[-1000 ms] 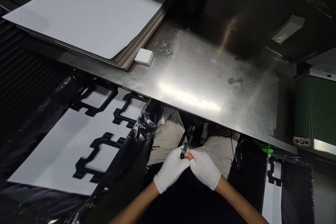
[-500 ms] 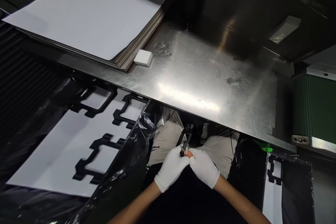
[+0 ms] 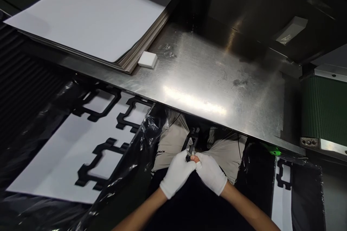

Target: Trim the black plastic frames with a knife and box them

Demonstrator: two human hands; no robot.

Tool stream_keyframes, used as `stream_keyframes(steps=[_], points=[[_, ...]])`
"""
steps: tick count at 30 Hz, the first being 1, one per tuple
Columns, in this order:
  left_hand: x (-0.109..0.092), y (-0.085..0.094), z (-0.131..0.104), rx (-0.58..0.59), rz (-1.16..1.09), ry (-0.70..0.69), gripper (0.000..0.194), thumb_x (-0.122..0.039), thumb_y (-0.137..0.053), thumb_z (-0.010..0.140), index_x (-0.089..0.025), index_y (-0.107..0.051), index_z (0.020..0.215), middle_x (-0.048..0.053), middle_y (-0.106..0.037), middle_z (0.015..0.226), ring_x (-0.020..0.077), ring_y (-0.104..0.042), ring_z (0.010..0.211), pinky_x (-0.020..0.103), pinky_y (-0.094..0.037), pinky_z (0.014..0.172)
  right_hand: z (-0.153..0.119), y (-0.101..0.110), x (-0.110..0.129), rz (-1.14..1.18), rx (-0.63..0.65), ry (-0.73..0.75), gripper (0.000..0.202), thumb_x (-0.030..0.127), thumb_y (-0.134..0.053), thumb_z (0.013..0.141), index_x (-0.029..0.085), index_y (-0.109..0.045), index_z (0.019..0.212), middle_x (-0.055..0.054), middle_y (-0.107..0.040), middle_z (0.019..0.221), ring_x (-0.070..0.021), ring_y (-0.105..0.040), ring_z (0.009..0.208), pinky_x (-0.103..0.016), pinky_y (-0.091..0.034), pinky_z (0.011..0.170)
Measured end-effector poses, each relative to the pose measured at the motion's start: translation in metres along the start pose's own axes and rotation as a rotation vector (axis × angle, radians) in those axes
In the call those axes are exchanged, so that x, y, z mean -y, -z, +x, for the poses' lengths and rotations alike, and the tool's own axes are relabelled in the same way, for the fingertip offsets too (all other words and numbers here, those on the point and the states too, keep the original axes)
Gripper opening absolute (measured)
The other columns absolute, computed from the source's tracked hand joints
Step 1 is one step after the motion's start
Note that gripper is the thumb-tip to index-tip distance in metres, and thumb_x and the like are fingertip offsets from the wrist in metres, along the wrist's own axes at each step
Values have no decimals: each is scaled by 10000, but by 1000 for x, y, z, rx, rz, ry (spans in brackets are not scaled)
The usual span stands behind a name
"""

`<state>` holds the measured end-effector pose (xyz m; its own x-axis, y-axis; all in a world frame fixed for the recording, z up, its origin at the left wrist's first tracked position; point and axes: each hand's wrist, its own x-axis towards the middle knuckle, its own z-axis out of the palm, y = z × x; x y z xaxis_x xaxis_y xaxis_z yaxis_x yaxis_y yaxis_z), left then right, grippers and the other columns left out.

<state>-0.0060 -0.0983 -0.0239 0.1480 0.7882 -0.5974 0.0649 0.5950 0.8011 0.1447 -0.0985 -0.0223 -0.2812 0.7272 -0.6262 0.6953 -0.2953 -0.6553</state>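
In white gloves, my two hands meet low in the middle, above my lap. My left hand [image 3: 177, 173] is closed around the near end of a black frame-shaped part [image 3: 194, 135], which points away from me, tilted. My right hand [image 3: 211, 175] presses against the left one, closed, with its bare thumb tip on the same end of the part. A small grey pointed piece shows at the fingertips; I cannot tell whether it belongs to the part. Most of the gripped end is hidden by the fingers.
Ahead lies a metal table [image 3: 200, 75] with a stack of white sheets [image 3: 94, 14] and a small white block [image 3: 148, 60]. Several black frames [image 3: 101, 164] rest on a white sheet at the left. Another frame [image 3: 283, 175] lies at the right, below a green ribbed surface [image 3: 324, 108].
Both hands keep their grip on the black frame part with almost no movement. The view has shifted very slightly.
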Motion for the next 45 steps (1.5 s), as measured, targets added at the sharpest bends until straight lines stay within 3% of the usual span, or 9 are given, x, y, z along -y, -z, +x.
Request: stream_keyframes(steps=[9, 14, 27, 45], points=[[1, -1, -3, -13, 45, -2, 101, -318, -611, 695, -226, -593, 732, 8, -605, 742, 228, -531, 763, 348, -428, 703, -4, -1, 0, -51, -28, -14, 379, 351, -422, 1152, 224, -569, 827, -33, -697, 827, -189, -588, 747, -300, -303, 656], [3, -4, -3, -70, 110, -15, 181, -356, -635, 740, -241, -500, 702, -9, -553, 702, 203, -477, 725, 339, -388, 671, -5, 1, 2, -56, -75, -58, 371, 398, -402, 1160, 233, -555, 865, -27, -668, 799, -191, -564, 715, -306, -286, 646], [8, -4, 1, -46, 161, 0, 164, -359, -591, 745, -241, -479, 755, -30, -546, 730, 189, -475, 742, 326, -360, 689, -5, 8, 5, 12, -61, -46, 366, 387, -430, 1136, 247, -438, 799, 12, -574, 746, -171, -503, 702, -296, -281, 656], [6, -5, 0, -54, 104, -5, 155, -339, -604, 728, -234, -491, 742, -38, -530, 707, 176, -445, 718, 306, -376, 669, -4, 6, 2, -21, -65, -40, 370, 426, -401, 1144, 251, -443, 821, -19, -633, 782, -191, -541, 722, -307, -282, 659]])
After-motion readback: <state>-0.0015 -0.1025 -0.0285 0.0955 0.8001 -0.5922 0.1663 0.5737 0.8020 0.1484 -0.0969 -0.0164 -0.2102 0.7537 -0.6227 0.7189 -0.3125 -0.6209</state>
